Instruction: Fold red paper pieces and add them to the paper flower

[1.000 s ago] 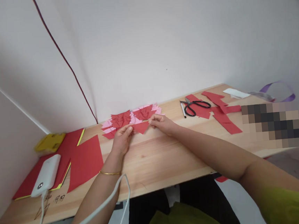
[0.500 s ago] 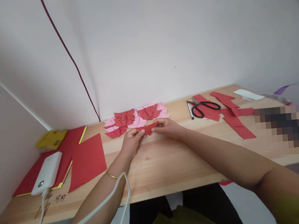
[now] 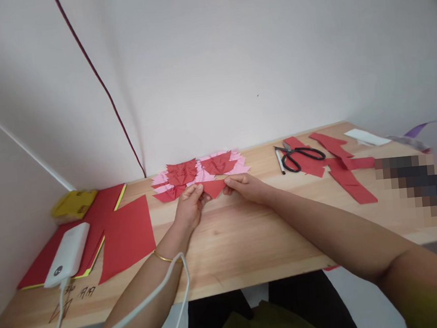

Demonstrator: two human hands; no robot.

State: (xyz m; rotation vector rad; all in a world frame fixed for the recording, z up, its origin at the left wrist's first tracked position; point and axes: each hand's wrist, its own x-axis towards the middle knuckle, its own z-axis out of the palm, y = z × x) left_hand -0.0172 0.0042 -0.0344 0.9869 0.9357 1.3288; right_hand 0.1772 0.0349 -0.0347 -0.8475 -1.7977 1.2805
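A small folded red paper [image 3: 213,188], roughly a triangle with its point toward me, is stretched between my two hands. My left hand [image 3: 190,205] pinches its left corner, with the thumb on top. On the right corner, the thumb and fingers of my right hand [image 3: 244,187] are closed. Just behind my hands lie folded red pieces [image 3: 181,173] and pink pieces [image 3: 240,165], set in overlapping rows on the wooden table [image 3: 241,243].
At left, a white power bank [image 3: 67,251] with a cable rests on red paper, near a red sheet [image 3: 127,238] and a yellow packet [image 3: 74,205]. At right are black-handled scissors [image 3: 304,154], a pen [image 3: 280,161], red scraps [image 3: 352,185] and white paper [image 3: 367,136].
The red paper has turned so that more of its flat face shows. My left thumb has shifted to its upper left corner, and my right thumb has moved up slightly.
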